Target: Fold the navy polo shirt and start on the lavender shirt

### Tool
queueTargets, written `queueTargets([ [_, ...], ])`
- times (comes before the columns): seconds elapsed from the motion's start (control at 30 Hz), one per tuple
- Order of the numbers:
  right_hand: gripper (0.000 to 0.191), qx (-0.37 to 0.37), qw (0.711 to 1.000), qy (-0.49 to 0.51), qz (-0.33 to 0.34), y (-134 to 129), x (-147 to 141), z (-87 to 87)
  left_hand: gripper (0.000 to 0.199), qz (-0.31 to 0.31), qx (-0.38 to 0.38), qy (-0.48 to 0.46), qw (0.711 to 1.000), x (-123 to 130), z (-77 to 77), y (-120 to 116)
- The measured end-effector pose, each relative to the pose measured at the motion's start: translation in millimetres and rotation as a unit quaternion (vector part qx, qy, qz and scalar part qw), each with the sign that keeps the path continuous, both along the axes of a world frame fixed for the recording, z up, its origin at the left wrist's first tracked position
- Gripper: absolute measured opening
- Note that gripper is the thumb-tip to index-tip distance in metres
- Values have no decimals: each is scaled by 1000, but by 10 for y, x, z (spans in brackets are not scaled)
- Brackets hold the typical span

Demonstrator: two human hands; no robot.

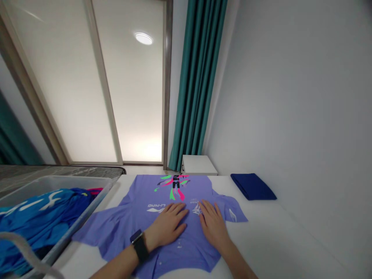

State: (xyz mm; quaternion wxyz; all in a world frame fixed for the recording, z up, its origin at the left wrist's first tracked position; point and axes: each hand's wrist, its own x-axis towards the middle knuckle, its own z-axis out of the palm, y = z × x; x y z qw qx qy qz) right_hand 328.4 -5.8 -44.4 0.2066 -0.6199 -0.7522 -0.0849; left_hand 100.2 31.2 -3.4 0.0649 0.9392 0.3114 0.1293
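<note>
A purple T-shirt [174, 254] lies spread on the white table [261, 240], its collar edge toward me and its colourful print at the far end. My left hand [167, 224], with a black watch at the wrist, rests flat on the shirt's middle beside the white lettering, fingers spread. To its right, my right hand [213, 226] also lies palm down on the fabric, fingers extended, near a white logo. The two hands are apart, and neither grips the cloth. Some creases run through the left sleeve.
A translucent bin [106, 184] of blue clothes [37, 221] stands at the left. Dark blue folded cloth [252, 186] lies on the table at the far right, near the wall. Beyond the table are a white cabinet [199, 164] and a green curtain [197, 85].
</note>
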Motion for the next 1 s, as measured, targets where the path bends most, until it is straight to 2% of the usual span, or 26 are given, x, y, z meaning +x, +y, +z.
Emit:
queueTargets([
  [0.13, 43, 68, 996, 26, -48, 57, 257, -13, 34, -45, 26, -11, 999, 515, 125, 125],
  [0.23, 44, 121, 987, 49, -95, 109, 474, -35, 23, -53, 39, 1, 998, 901, 198, 218],
  [0.3, 44, 129, 983, 54, -122, 136, 606, -48, 21, -41, 37, 4, 998, 1104, 198, 270],
  [0.37, 43, 108, 980, 48, -163, 142, 729, -47, 20, -29, 25, 2, 999, 1242, 156, 307],
  [0.53, 37, 19, 956, -6, -294, 22, 1047, 22, 19, -15, 20, -30, 999, 1318, -22, 312],
  [0.63, 25, -7, 941, -40, -336, -89, 1201, 46, 18, -17, 23, -48, 998, 1284, -91, 292],
  [0.73, 19, -25, 947, -60, -316, -139, 1267, 41, 18, -23, 18, -52, 998, 1267, -114, 287],
  [0.87, 17, -43, 964, -34, -259, -48, 1282, 57, 17, -28, 19, -59, 998, 1277, -117, 298],
  [1.0, 26, -59, 959, 12, -276, 149, 1338, 92, 17, -28, 20, -55, 998, 1285, -120, 302],
])
